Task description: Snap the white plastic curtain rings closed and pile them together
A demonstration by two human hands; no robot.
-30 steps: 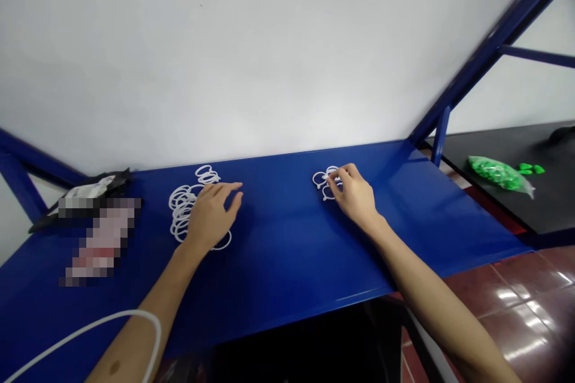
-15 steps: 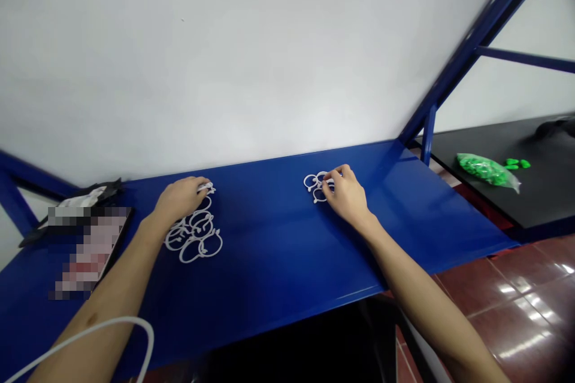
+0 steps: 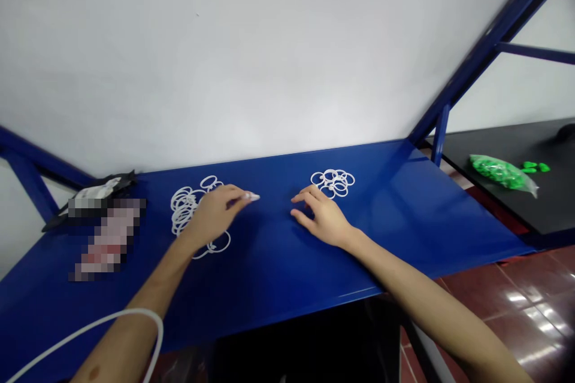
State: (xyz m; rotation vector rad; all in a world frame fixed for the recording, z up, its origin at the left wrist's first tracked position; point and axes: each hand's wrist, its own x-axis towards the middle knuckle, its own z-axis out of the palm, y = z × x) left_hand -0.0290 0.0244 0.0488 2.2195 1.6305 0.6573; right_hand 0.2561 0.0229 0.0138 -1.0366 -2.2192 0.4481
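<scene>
My left hand [image 3: 214, 213] lies over the right side of a heap of white plastic rings [image 3: 185, 210] on the blue shelf [image 3: 269, 263]. Its fingers pinch a small white piece that sticks out to the right. My right hand [image 3: 321, 218] rests on the shelf with its fingers spread and holds nothing. Just beyond its fingertips lies a smaller cluster of white rings [image 3: 333, 182].
A black and white packet [image 3: 92, 194] and a blurred flat item [image 3: 108, 238] lie at the shelf's left end. On a black table to the right lies a bag of green pieces [image 3: 499, 172]. A white cable [image 3: 90, 335] loops near my left forearm.
My left hand came from the far side of the left heap toward the middle with a white piece. My right hand let go of the right cluster and drew back to the left.
</scene>
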